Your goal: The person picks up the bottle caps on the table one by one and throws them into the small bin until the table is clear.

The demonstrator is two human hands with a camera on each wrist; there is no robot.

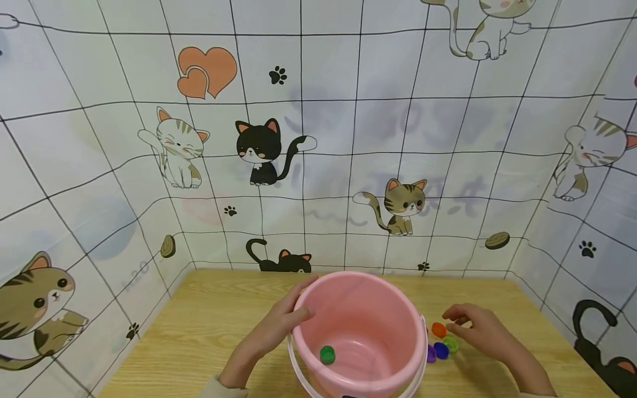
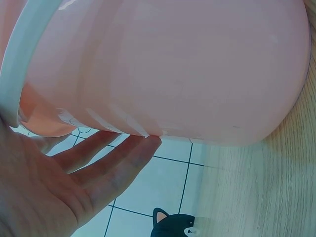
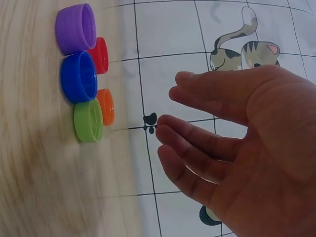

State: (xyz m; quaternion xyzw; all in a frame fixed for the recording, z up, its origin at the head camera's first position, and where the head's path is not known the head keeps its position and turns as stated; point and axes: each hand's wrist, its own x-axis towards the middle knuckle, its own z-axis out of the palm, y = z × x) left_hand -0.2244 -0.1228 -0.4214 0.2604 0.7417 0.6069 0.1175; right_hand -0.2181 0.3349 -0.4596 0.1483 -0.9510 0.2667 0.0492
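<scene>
A pink bucket (image 1: 398, 309) stands on the table, its mouth tipped toward the head camera. My left hand (image 1: 273, 326) holds its left rim, thumb over the edge and fingers along the outer wall; the left wrist view shows those fingers against the bucket (image 2: 197, 69). Inside lies a green bottle cap (image 1: 327, 355). My right hand (image 1: 480, 329) hovers right of the bucket, fingers loosely bent and holding nothing. Near its fingertips sit orange (image 1: 439, 330), light green (image 1: 450, 344), blue (image 1: 440, 350) and purple (image 1: 431, 354) caps. A red cap (image 3: 101, 55) shows in the right wrist view.
The wooden table (image 1: 214, 309) reaches back to walls covered in cat-print tiled sheeting (image 1: 328, 127). A white handle (image 1: 298, 367) hangs down around the front of the bucket. The bucket's right side partly hides the group of caps in the head view.
</scene>
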